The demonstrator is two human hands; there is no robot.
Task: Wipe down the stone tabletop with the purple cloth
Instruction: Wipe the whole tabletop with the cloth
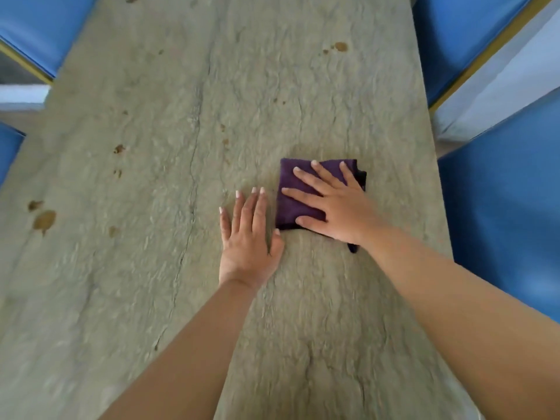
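Dining or cafeteria-like area, long stone tabletop (181,147), blue padded seats (500,207) along both sides

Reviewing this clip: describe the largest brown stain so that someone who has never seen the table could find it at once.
Start at the stone tabletop and follow its left edge toward the near end. The largest brown stain lies there, far left of the left hand. A smaller blotch sits just beyond it; this one is broader and drips to a point.
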